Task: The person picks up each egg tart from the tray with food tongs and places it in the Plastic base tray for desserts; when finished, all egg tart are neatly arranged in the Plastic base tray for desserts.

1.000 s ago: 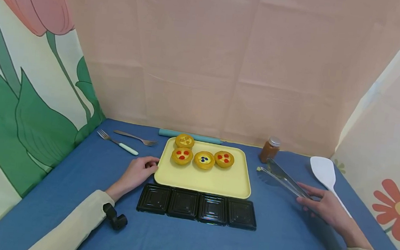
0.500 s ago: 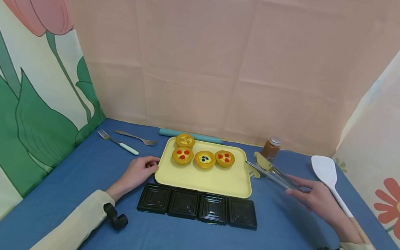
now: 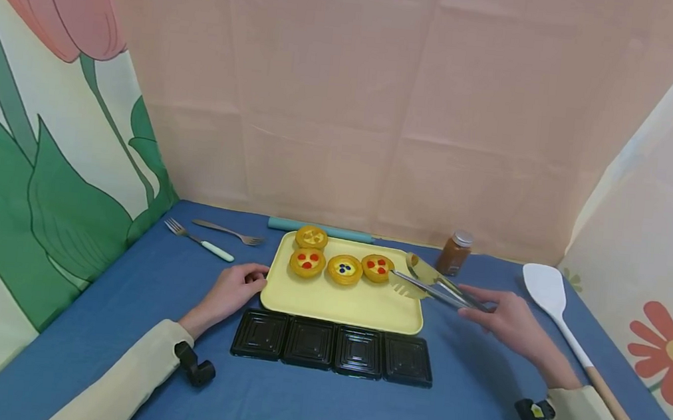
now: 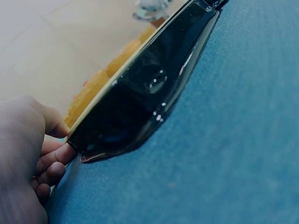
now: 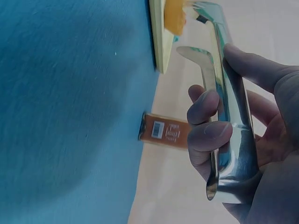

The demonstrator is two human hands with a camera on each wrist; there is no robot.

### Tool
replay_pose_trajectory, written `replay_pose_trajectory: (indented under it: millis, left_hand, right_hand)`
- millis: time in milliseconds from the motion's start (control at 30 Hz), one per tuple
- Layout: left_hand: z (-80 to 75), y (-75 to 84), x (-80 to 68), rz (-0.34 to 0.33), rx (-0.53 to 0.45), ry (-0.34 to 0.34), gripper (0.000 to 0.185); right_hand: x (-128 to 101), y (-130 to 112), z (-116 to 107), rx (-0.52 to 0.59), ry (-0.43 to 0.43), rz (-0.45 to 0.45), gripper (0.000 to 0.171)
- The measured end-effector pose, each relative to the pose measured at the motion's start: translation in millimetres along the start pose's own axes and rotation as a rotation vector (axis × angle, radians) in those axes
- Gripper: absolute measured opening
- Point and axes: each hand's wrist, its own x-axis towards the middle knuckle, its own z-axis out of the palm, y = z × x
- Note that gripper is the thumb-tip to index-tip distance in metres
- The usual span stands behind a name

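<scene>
A pale yellow tray (image 3: 364,306) on the blue table carries several small fruit tarts (image 3: 344,268) along its far side. My right hand (image 3: 504,319) grips metal tongs (image 3: 433,282), seen close up in the right wrist view as tongs (image 5: 224,88), with fingers curled round both arms. The tong tips are spread over the tray's right edge, just right of the tart with red fruit (image 3: 377,267). My left hand (image 3: 233,289) rests on the table with fingertips touching the tray's left edge; the left hand (image 4: 25,158) also shows beside the black trays (image 4: 140,93).
A row of black plastic trays (image 3: 333,346) lies in front of the yellow tray. Two forks (image 3: 208,239) lie at the back left, a teal rod (image 3: 287,224) behind the tray. A brown spice jar (image 3: 453,252) and a white spatula (image 3: 567,323) sit to the right.
My right hand has lifted the tongs from the table on the right and carried them leftward, until their tips reach over the tray's right edge. The left hand has stayed put.
</scene>
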Motion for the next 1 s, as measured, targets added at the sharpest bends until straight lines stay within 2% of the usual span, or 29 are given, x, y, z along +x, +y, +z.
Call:
replay_pose_trajectory:
  millis: [267,567,1000]
  left_hand:
    - [0.7,0.3,0.5,-0.001,0.018,0.009,0.035]
    - [0.9,-0.5,1.3,0.006,0.011,0.016,0.034]
    - [0.8,0.3,0.3,0.003,0.013,0.014,0.035]
  right_hand:
    - [16,-10,6,-0.022,-0.020,0.001,0.055]
    - [32,-18,10,-0.068,-0.041,-0.013,0.056]
    - [43,-23,15,-0.088,-0.064,-0.052,0.053]
